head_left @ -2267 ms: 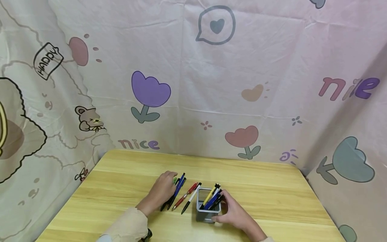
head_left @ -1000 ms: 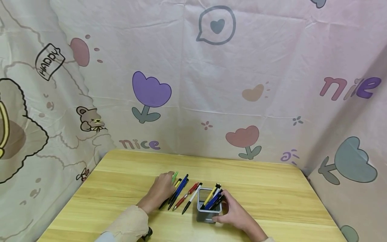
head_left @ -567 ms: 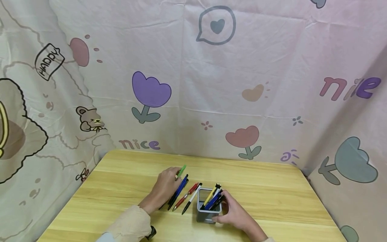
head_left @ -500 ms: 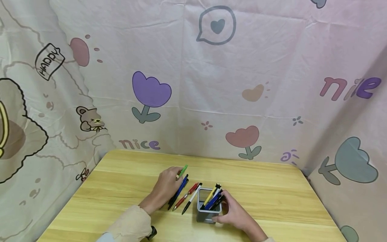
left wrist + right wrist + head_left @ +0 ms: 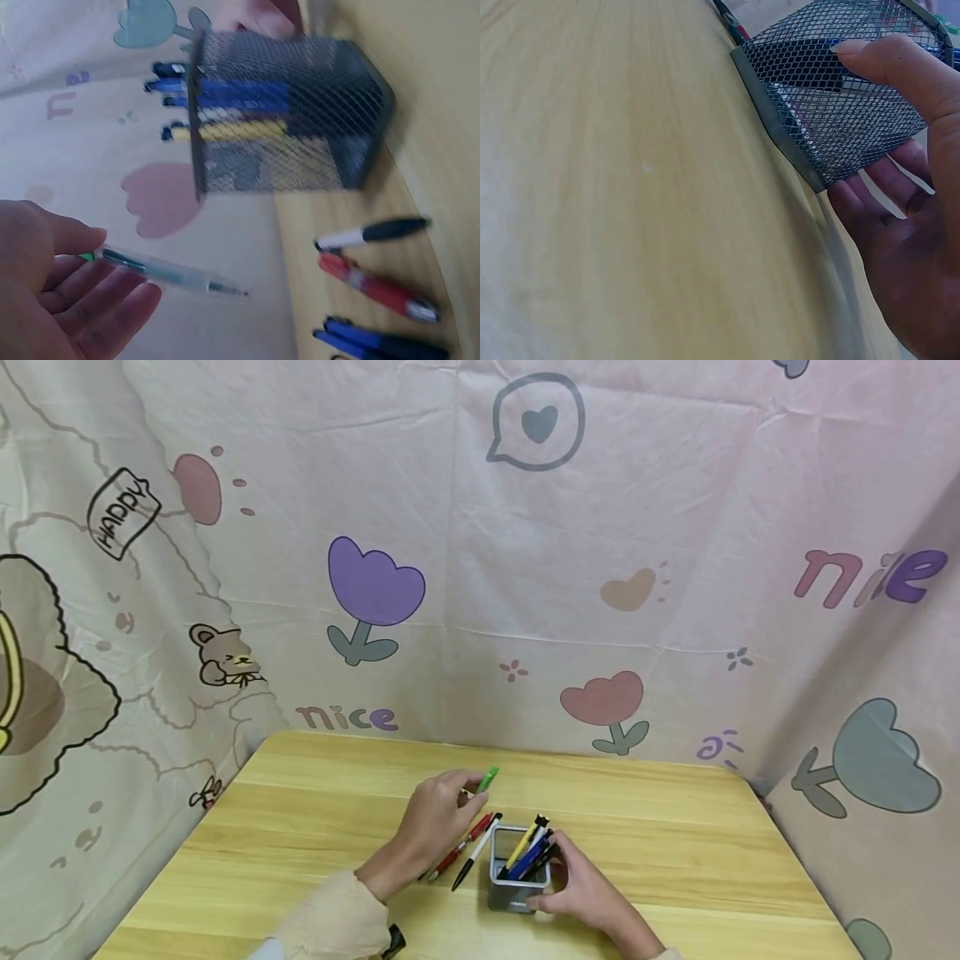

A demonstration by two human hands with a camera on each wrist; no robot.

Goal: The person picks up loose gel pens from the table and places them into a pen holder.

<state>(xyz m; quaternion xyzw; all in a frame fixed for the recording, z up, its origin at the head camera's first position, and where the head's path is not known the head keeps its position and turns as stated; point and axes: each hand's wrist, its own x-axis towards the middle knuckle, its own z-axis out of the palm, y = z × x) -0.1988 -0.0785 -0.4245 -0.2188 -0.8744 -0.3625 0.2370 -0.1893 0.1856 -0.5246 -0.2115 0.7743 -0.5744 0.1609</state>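
My left hand point(image 5: 431, 818) pinches a clear pen with a green end point(image 5: 169, 275) between thumb and fingers. It is raised over the loose pens, left of the black mesh pen holder point(image 5: 513, 897). In the left wrist view the pen's tip points towards the holder's side. The holder stands upright, with a yellow pen point(image 5: 517, 849) and several blue and dark pens point(image 5: 528, 860) leaning in it. My right hand point(image 5: 581, 889) grips the holder from the right, thumb on the near side and fingers round the far side.
Between my hands lie a white pen with a black grip point(image 5: 474, 857) and a red pen point(image 5: 382, 292). Blue pens point(image 5: 375, 343) lie beside them, mostly hidden under my left hand in the head view. A printed cloth point(image 5: 480, 568) hangs behind the wooden table point(image 5: 675, 827).
My left hand has picked up the green-ended pen from the left of the row, lifted it and moved right towards the holder. My right hand and the holder have stayed in place.
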